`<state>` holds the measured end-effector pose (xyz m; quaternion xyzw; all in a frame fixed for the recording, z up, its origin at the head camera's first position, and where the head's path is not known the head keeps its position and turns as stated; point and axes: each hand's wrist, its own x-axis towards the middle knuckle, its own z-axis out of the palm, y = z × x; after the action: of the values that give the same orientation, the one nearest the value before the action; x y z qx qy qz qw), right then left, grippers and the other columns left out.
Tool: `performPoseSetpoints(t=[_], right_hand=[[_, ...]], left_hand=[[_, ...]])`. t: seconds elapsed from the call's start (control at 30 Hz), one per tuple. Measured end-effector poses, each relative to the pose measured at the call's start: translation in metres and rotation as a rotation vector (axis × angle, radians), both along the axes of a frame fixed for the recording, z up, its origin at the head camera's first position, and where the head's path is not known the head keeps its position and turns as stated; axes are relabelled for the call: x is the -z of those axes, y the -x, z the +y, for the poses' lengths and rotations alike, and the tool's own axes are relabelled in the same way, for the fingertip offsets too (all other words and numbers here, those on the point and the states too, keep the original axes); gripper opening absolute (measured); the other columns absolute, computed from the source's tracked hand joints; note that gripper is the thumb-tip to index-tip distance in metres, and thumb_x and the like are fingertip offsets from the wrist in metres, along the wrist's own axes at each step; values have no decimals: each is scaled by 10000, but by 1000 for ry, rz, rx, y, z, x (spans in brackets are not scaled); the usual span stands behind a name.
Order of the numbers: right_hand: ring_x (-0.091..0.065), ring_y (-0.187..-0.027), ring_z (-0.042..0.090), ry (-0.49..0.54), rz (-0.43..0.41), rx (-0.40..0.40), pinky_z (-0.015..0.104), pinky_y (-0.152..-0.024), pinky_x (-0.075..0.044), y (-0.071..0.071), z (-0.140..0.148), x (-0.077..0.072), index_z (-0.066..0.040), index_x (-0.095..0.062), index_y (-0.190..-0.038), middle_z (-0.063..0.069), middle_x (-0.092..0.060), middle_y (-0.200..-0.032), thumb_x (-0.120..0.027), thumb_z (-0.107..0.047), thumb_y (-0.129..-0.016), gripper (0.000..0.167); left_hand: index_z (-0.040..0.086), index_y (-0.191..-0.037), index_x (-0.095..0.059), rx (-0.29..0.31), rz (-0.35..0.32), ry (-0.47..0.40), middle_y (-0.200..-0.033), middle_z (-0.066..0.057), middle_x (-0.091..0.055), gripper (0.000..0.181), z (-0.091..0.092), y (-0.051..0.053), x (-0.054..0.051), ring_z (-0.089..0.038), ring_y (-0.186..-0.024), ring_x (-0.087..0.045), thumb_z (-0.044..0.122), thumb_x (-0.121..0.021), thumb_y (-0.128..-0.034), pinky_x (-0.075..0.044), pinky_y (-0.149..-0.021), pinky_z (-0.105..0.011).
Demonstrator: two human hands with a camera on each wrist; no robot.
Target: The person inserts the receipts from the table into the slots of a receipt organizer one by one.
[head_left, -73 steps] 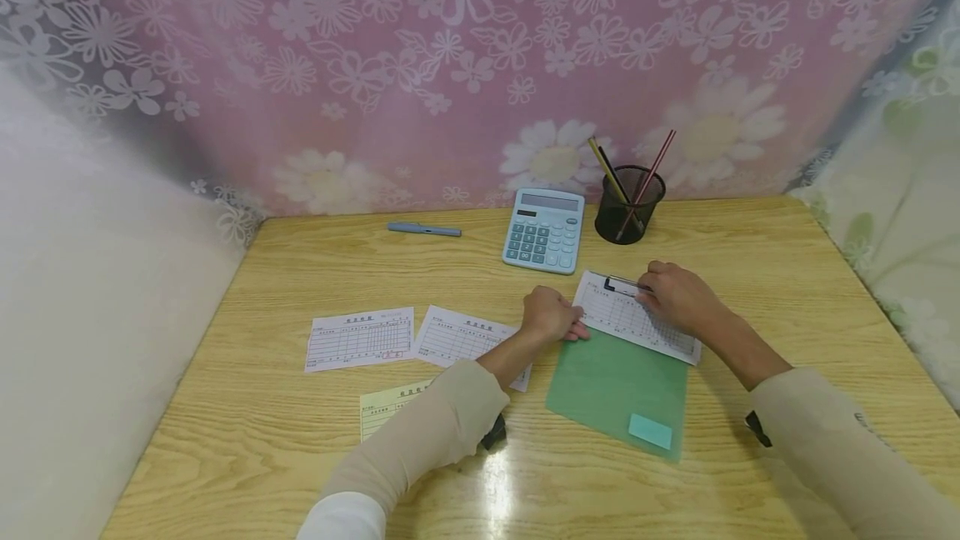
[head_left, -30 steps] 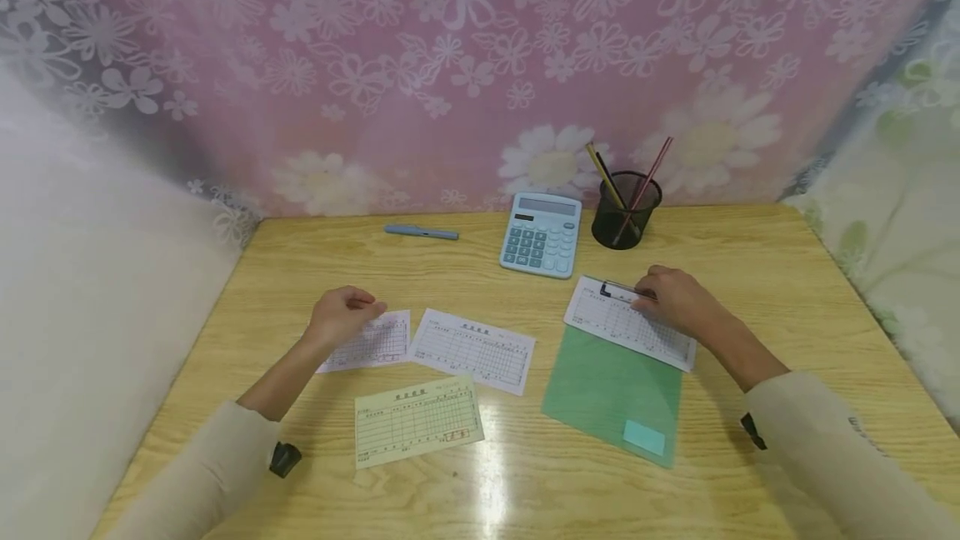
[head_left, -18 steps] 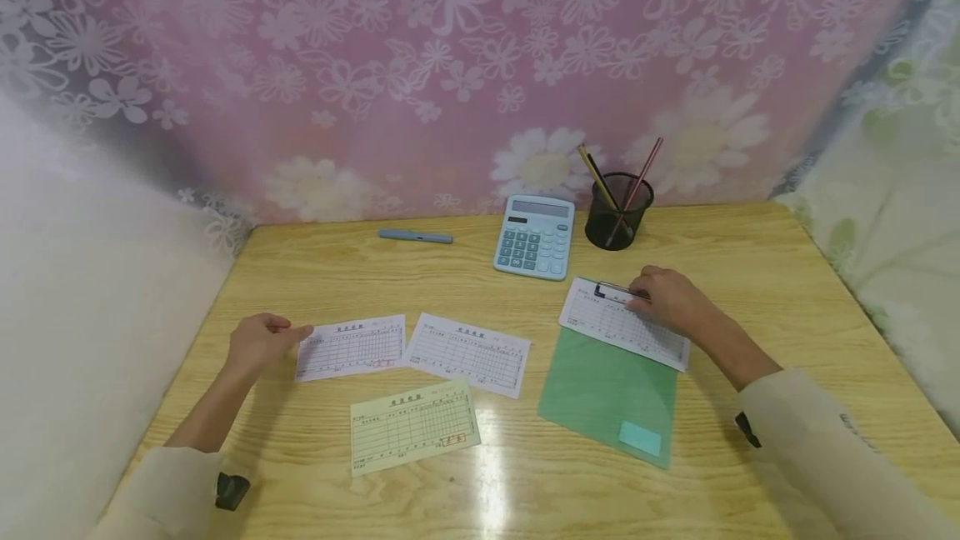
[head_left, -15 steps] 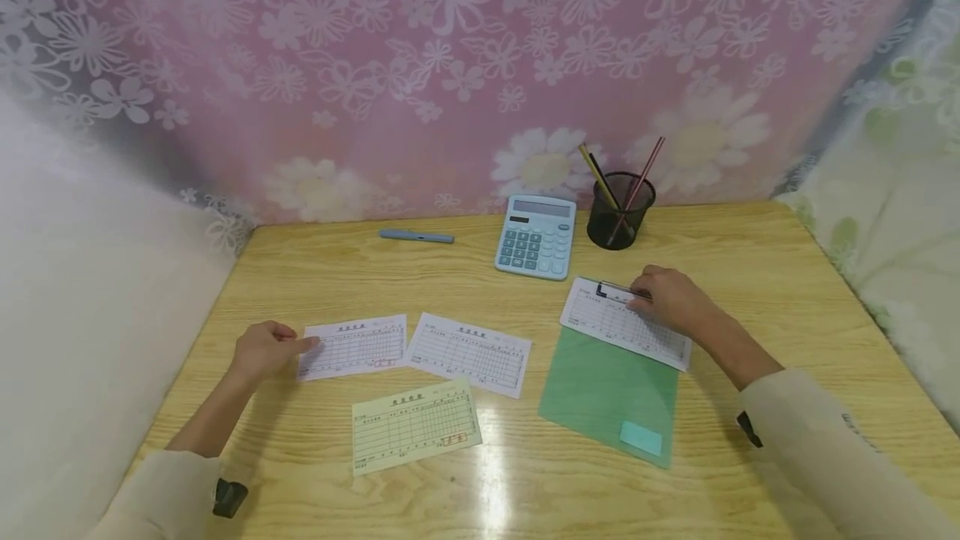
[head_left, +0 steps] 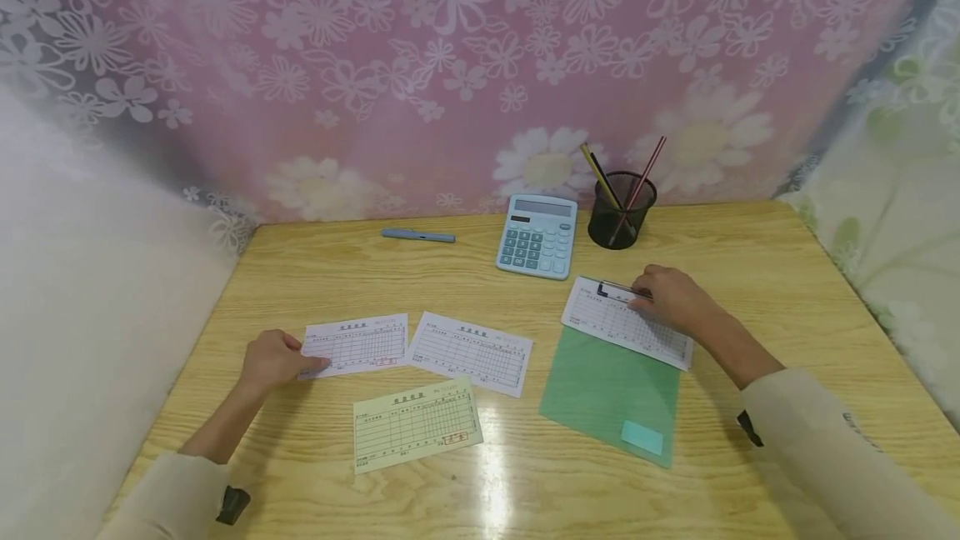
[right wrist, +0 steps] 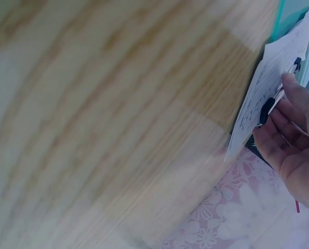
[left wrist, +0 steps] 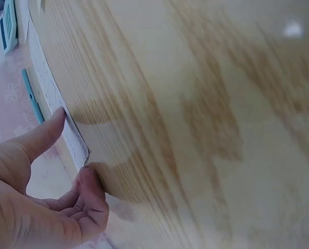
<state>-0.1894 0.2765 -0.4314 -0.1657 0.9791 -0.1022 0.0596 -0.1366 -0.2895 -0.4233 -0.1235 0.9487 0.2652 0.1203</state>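
A person in beige sleeves (head_left: 172, 486) reaches across a wood-grain desk (head_left: 315, 273). The left grip (head_left: 272, 358) is at the left end of a red-stamped white receipt (head_left: 358, 344), which lies on the desk just to its right: the thumb rests on the sheet and curled fingers meet its corner, though whether they pinch it cannot be told. The right grip (head_left: 670, 298) is clamped on the clip (right wrist: 267, 110) of a green board (head_left: 600, 382), with a white form (head_left: 628, 322) under the clip, left of and below that grip. Between the two grips lies a second white receipt (head_left: 472, 352); a yellow receipt (head_left: 416, 427) lies nearer the person, right of the left grip. A pale blue label (head_left: 642, 437) marks the board, nearer the person than the right grip. Beyond the left grip and to its right lies a blue pen (head_left: 417, 235); a calculator (head_left: 537, 237) sits beyond the right grip to its left, and a mesh cup (head_left: 622, 219) stands just beyond it.
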Motion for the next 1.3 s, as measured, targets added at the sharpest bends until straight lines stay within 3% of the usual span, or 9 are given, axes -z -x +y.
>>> performPoseSetpoints(t=[0.2,0.43,0.57,0.63,0.73,0.9,1.0,1.3], right_hand=[[-594,-827,248,5,3,4,461,-774,-518,-1,1,0,26,-675,-1058,123,-624,-934,-683,-187,-874,281],[-585,-805,231,-4,0,0,450,-759,-518,-1,1,0,24,-677,-1052,114,-622,-918,-680,-193,-878,278],[-575,-786,220,0,4,2,438,-743,-516,-1,2,0,24,-679,-1048,109,-619,-906,-682,-193,-876,276],[-571,-782,217,1,4,1,438,-741,-516,-1,2,1,24,-678,-1049,109,-619,-906,-682,-191,-875,276],[-569,-784,214,2,1,4,437,-745,-517,-1,2,1,20,-678,-1054,107,-621,-909,-682,-190,-876,275],[-573,-787,215,0,1,5,439,-750,-519,-1,1,1,21,-679,-1049,108,-622,-907,-683,-183,-874,269],[-573,-785,213,0,-1,5,439,-749,-519,-1,1,1,22,-680,-1048,107,-622,-905,-684,-181,-874,267],[-557,-763,199,6,-6,5,418,-720,-512,1,0,0,24,-678,-1053,103,-617,-892,-684,-184,-874,275]], left_hand=[[-136,-937,-619,12,27,-4,-908,-275,-665,464,0,0,2,-242,-697,-573,208,-822,-702,-446,-518,-240],[-70,-796,-640,18,-22,4,-788,-156,-649,390,-6,4,8,-216,-692,-494,274,-810,-724,-361,-532,-234],[-70,-828,-681,74,-48,-31,-834,-169,-692,323,-12,6,10,-209,-719,-519,245,-746,-792,-364,-564,-233],[-82,-914,-692,108,-53,-54,-906,-199,-709,301,-16,7,11,-213,-755,-551,205,-711,-826,-380,-587,-235],[-121,-998,-647,118,-63,-107,-934,-219,-702,292,-22,8,10,-194,-761,-584,141,-657,-871,-427,-605,-241],[-187,-1031,-569,56,-73,-266,-847,-200,-685,249,-25,7,3,-136,-664,-651,27,-590,-905,-576,-613,-262],[-200,-1006,-566,27,-60,-329,-800,-152,-680,237,-26,7,-3,-151,-648,-686,12,-593,-904,-603,-642,-264],[-188,-1049,-585,53,25,-335,-782,-80,-722,318,-41,17,-25,-184,-745,-725,112,-583,-944,-603,-730,-287]])
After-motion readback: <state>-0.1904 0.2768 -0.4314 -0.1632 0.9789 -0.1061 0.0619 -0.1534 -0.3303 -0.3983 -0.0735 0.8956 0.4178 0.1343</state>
